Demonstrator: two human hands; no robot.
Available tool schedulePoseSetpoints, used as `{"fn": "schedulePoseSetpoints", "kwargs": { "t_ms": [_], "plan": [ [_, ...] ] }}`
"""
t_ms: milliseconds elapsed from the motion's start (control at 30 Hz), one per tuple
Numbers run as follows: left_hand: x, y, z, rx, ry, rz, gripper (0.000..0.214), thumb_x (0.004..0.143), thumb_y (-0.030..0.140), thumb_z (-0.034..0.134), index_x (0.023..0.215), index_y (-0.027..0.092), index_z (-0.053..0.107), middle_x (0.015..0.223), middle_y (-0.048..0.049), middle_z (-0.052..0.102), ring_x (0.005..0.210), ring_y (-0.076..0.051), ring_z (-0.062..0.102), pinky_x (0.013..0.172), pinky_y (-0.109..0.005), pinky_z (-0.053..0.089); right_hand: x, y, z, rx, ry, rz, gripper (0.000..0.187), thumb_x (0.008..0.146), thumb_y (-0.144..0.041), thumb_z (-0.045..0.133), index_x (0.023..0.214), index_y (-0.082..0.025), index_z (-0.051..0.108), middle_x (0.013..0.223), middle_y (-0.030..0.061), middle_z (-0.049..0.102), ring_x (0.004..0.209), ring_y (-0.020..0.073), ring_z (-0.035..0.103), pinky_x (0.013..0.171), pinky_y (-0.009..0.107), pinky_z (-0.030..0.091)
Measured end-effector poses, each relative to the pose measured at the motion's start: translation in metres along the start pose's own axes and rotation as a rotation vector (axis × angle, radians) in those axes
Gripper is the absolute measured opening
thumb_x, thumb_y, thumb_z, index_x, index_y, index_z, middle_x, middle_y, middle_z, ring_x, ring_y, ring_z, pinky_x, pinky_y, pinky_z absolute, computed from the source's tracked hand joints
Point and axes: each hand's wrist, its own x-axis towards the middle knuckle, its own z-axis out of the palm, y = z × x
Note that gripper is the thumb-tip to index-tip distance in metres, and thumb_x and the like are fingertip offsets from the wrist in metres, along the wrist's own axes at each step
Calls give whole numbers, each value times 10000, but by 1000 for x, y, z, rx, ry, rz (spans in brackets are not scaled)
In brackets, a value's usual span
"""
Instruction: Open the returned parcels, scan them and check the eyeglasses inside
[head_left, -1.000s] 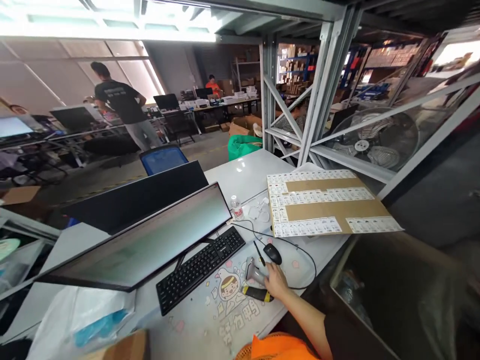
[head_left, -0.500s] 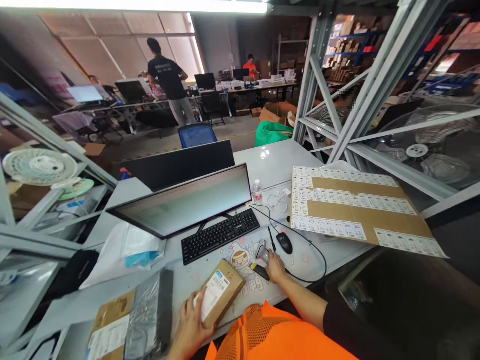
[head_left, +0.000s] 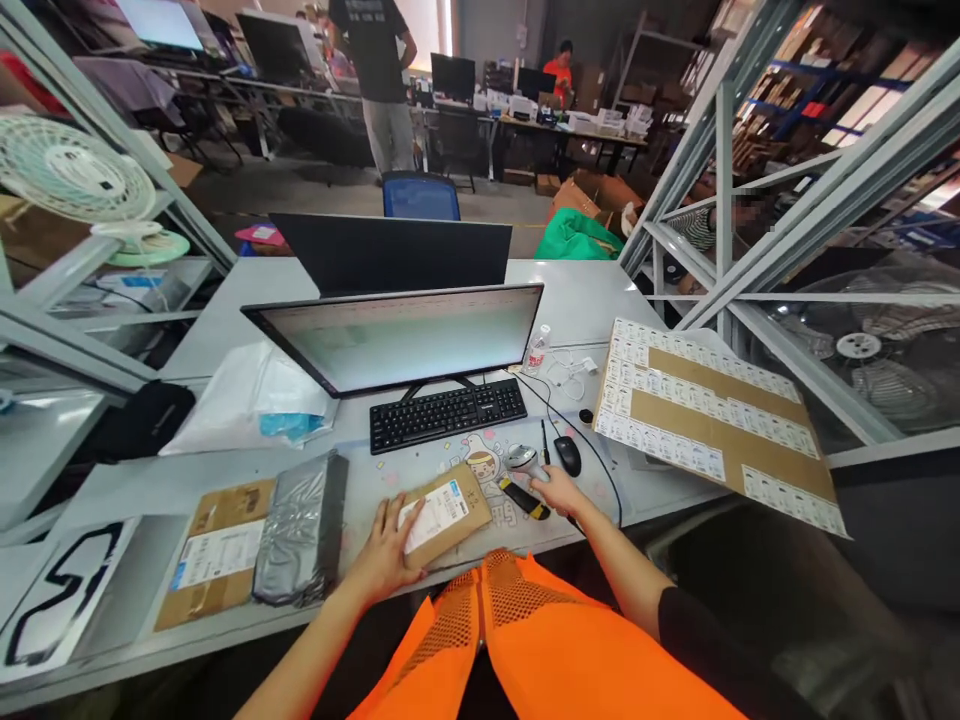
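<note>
A small brown cardboard box (head_left: pixel 474 500) with a white label lies on the desk mat in front of me. My left hand (head_left: pixel 388 548) grips its left end, fingers over the top and thumb along the near side. In my right hand (head_left: pixel 559 490) is the handle of a grey barcode scanner (head_left: pixel 520 457), its head tilted toward the box. Just below the scanner lies a yellow and black box cutter (head_left: pixel 523 498). A black pen (head_left: pixel 545 442) and a mouse (head_left: pixel 568 456) sit beyond my right hand.
A keyboard (head_left: pixel 448 415) and monitor (head_left: pixel 420 345) stand behind the box. To the left lie a grey plastic parcel (head_left: pixel 298 530) and a labelled brown parcel (head_left: pixel 214 555). A label-covered cardboard sheet (head_left: pixel 720 420) overhangs the right desk edge. A cable loops right of the mouse. Other people are across the room.
My view has tipped down, showing more of the near desk. The box now lies turned more sideways under my left hand. The scanner remains in my right hand.
</note>
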Motion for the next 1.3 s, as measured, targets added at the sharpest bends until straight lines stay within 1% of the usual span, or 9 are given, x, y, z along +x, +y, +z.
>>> {"fn": "schedulePoseSetpoints", "kwargs": {
  "t_ms": [100, 233, 367, 533, 667, 833, 1033, 1133, 1300],
  "plan": [
    [-6, 10, -9, -30, -48, 7, 1187, 694, 505, 851, 1691, 191, 288, 1774, -207, 74, 1604, -535, 15, 1286, -590, 202, -24, -15, -14, 65, -132, -2, 205, 902, -364, 592, 934, -171, 653, 607, -23, 594, 492, 127, 538, 458, 204, 374],
    [-7, 12, -17, -78, -96, 46, 1232, 717, 520, 873, 1707, 201, 213, 1777, -203, -55, 1604, -507, -115, 1297, -578, 141, -36, -34, -36, 22, -229, -95, 187, 834, -336, 638, 904, -163, 651, 698, 24, 677, 546, 120, 587, 479, 184, 406],
    [-7, 8, -15, -123, -134, 37, 1303, 682, 511, 913, 1714, 238, 166, 1774, -177, -131, 1597, -501, -164, 1289, -615, 124, -41, -58, -45, -80, -292, -53, 273, 806, -359, 681, 991, -160, 659, 596, -14, 608, 382, 91, 405, 392, 205, 284],
    [-12, 9, -12, -161, -100, 54, 1304, 706, 523, 884, 1720, 276, 102, 1779, -130, -155, 1598, -488, -185, 1277, -635, 172, -50, -94, -30, -356, -297, -283, 242, 830, -357, 702, 983, -169, 702, 779, 46, 709, 667, 178, 637, 605, 238, 454],
    [-13, 9, -12, -166, -92, 57, 1295, 704, 512, 879, 1719, 285, 107, 1778, -128, -159, 1598, -490, -180, 1270, -642, 184, -49, -119, -9, -607, -353, -396, 150, 842, -314, 703, 927, -191, 711, 873, 61, 744, 793, 215, 659, 686, 254, 427],
    [-13, 9, -13, -161, -97, 57, 1288, 710, 501, 877, 1719, 289, 105, 1774, -130, -169, 1596, -489, -184, 1278, -636, 153, -54, -137, 12, -721, -378, -447, 182, 831, -264, 729, 1000, -198, 732, 945, 99, 775, 857, 255, 682, 688, 268, 386],
    [-14, 10, -16, -150, -113, 32, 1322, 671, 487, 901, 1717, 294, 116, 1777, -138, -147, 1603, -489, -158, 1245, -645, 254, -43, -125, 15, -724, -280, -424, 214, 875, -340, 715, 1035, -199, 723, 972, 106, 778, 885, 268, 701, 676, 277, 364],
    [-14, 13, -20, -137, -121, 21, 1334, 655, 493, 909, 1716, 286, 127, 1778, -156, -123, 1606, -490, -147, 1239, -683, 230, -19, -101, 18, -663, -136, -345, 302, 940, -445, 650, 1084, -186, 708, 1005, 124, 777, 918, 274, 711, 707, 282, 398],
    [-13, 21, -26, -124, -161, -33, 1365, 644, 512, 928, 1716, 300, 109, 1769, -165, -150, 1594, -511, -167, 1217, -770, 130, 25, -47, 37, -532, 71, -132, 534, 1014, -489, 521, 1412, -139, 581, 1208, 190, 744, 1091, 316, 713, 835, 330, 474]
  ]
}}
